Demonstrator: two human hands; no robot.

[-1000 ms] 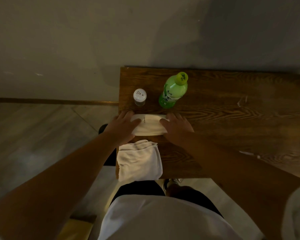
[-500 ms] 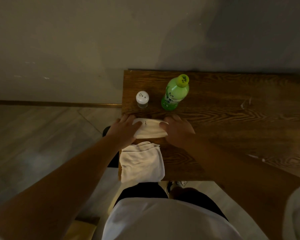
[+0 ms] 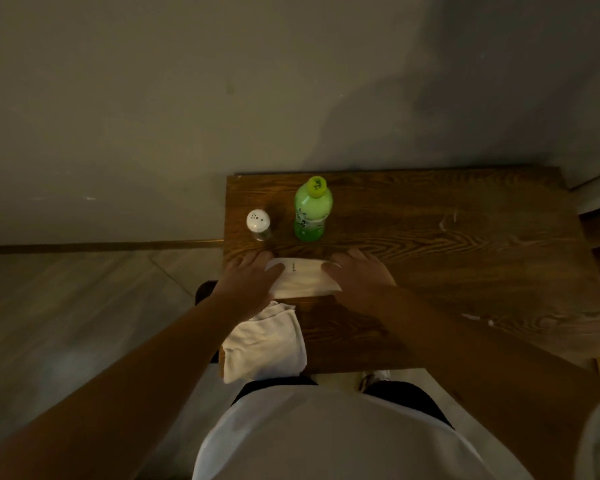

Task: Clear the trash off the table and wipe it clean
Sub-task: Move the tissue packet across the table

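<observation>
A flat white paper packet point(image 3: 303, 277) lies near the left front of the dark wooden table point(image 3: 447, 271). My left hand point(image 3: 248, 277) rests on its left end and my right hand point(image 3: 359, 273) on its right end, fingers lying flat and thumbs pressing on top. A folded white cloth point(image 3: 267, 344) hangs over the table's front left corner, partly under my left forearm. Small pale scraps lie on the table at the right point(image 3: 447, 220) and near the front right point(image 3: 478, 318).
A green plastic bottle point(image 3: 312, 209) with a yellow cap stands behind the packet. A glass shaker point(image 3: 258, 221) with a white perforated lid stands to its left, near the table's left edge. The table's back edge meets the wall.
Both hands stay on the two ends of the white packet. The table sits lower in the view as the camera shifted; bottle, shaker and cloth have not moved.
</observation>
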